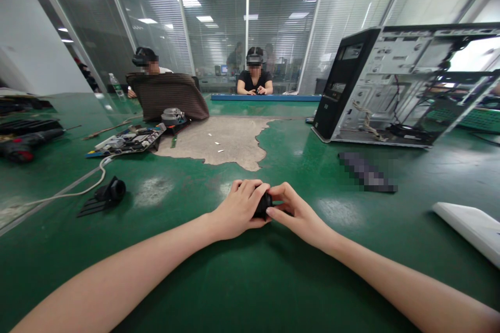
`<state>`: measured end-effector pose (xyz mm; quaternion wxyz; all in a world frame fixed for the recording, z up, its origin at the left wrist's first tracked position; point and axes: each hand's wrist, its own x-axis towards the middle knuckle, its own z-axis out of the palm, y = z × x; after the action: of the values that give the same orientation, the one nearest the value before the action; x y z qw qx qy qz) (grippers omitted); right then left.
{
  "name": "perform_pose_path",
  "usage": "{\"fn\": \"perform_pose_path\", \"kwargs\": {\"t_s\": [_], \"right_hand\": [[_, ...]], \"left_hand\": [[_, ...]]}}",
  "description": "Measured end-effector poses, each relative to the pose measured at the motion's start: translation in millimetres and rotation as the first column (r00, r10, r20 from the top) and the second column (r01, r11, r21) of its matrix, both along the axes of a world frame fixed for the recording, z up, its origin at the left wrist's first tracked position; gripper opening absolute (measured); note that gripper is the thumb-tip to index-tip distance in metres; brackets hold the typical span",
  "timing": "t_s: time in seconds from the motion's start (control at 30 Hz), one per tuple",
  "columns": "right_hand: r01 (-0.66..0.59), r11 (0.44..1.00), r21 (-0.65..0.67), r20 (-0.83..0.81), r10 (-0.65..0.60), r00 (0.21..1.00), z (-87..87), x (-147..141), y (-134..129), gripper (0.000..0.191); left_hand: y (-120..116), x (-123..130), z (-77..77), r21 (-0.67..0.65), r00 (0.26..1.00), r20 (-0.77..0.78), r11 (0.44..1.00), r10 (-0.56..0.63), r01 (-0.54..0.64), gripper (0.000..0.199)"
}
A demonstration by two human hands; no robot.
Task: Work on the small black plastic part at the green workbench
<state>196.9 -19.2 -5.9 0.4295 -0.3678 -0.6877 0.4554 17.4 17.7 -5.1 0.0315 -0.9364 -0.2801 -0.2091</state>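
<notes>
Just above the green table, near the middle of the view, both of my hands close around a small black cylindrical part (262, 206) with a ridged rim. My left hand (240, 205) wraps over it from the left and hides most of it. From the right, the thumb and fingertips of my right hand (295, 212) pinch its rim. Whether it touches the tabletop I cannot tell. Apart from my hands, to the left, lies a black plastic piece (113, 190) with a round end and a flat slatted base.
An opened computer case (363, 88) stands at the right, with a blurred dark slab (367, 173) and a white object (469, 226) nearer. A circuit board (128, 140), a cable (103, 169) and a power drill (27, 140) lie left. Two people sit beyond.
</notes>
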Motion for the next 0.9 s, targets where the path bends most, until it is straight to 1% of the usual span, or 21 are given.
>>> {"fn": "perform_pose_path", "kwargs": {"t_s": [0.07, 0.13, 0.27, 0.33, 0.4, 0.47, 0.57, 0.6, 0.67, 0.73, 0.8, 0.9], "right_hand": [[-0.026, 0.998, -0.054, -0.032, 0.024, 0.999, -1.2, 0.0, 1.1, 0.016], [-0.021, 0.997, -0.077, -0.040, 0.018, 0.999, -1.6, -0.4, 2.6, 0.016], [0.051, 0.997, -0.061, 0.005, -0.051, 0.999, 0.3, -2.2, 4.2, 0.021], [0.049, 0.997, -0.065, 0.020, -0.048, 0.999, 1.5, -3.1, 3.8, 0.021], [0.020, 0.998, -0.063, 0.028, -0.019, 0.999, 1.6, -4.0, 2.6, 0.017], [-0.003, 1.000, -0.015, 0.047, 0.003, 0.999, 0.6, -5.1, 0.9, 0.017], [0.000, 0.994, 0.112, 0.082, -0.010, 0.997, -2.1, -6.9, -1.2, 0.023], [0.002, 0.992, 0.130, 0.083, -0.013, 0.996, -2.8, -7.4, -1.5, 0.023], [-0.006, 0.995, 0.101, 0.060, 0.000, 0.998, -3.6, -8.2, -1.1, 0.019], [-0.017, 0.999, 0.032, 0.026, 0.016, 1.000, -3.6, -8.8, 0.2, 0.016], [-0.007, 1.000, -0.018, -0.002, 0.007, 1.000, -3.3, -9.3, 1.9, 0.017], [0.025, 0.998, -0.053, -0.007, -0.025, 1.000, -2.5, -9.7, 3.6, 0.022]], "left_hand": [[0.2, 0.2, 0.1, -0.002, 1.000, 0.005, 1.000, -0.001, 0.001, 0.062], [0.4, 0.5, 0.2, -0.005, 1.000, 0.008, 1.000, -0.003, 0.003, 0.062], [0.0, 1.0, 0.4, -0.005, 1.000, 0.007, 1.000, 0.006, -0.006, 0.063], [-0.7, 0.0, 0.8, -0.006, 1.000, 0.004, 1.000, 0.012, -0.012, 0.063], [-1.5, -2.1, 1.4, -0.008, 1.000, 0.001, 1.000, 0.012, -0.012, 0.062], [-2.0, -5.1, 1.9, -0.011, 1.000, -0.002, 1.000, 0.012, -0.012, 0.062], [-1.9, -8.7, 2.2, -0.018, 1.000, -0.004, 1.000, 0.018, -0.018, 0.061], [-1.8, -9.2, 2.2, -0.022, 1.000, -0.003, 1.000, 0.019, -0.019, 0.061], [-1.8, -9.3, 2.0, -0.027, 1.000, -0.002, 0.999, 0.021, -0.021, 0.061], [-2.0, -8.7, 1.9, -0.030, 1.000, -0.002, 0.999, 0.027, -0.027, 0.061], [-2.4, -8.1, 2.1, -0.033, 1.000, -0.004, 0.999, 0.031, -0.031, 0.061], [-2.7, -8.1, 2.5, -0.033, 1.000, -0.003, 0.999, 0.031, -0.031, 0.061]]}}
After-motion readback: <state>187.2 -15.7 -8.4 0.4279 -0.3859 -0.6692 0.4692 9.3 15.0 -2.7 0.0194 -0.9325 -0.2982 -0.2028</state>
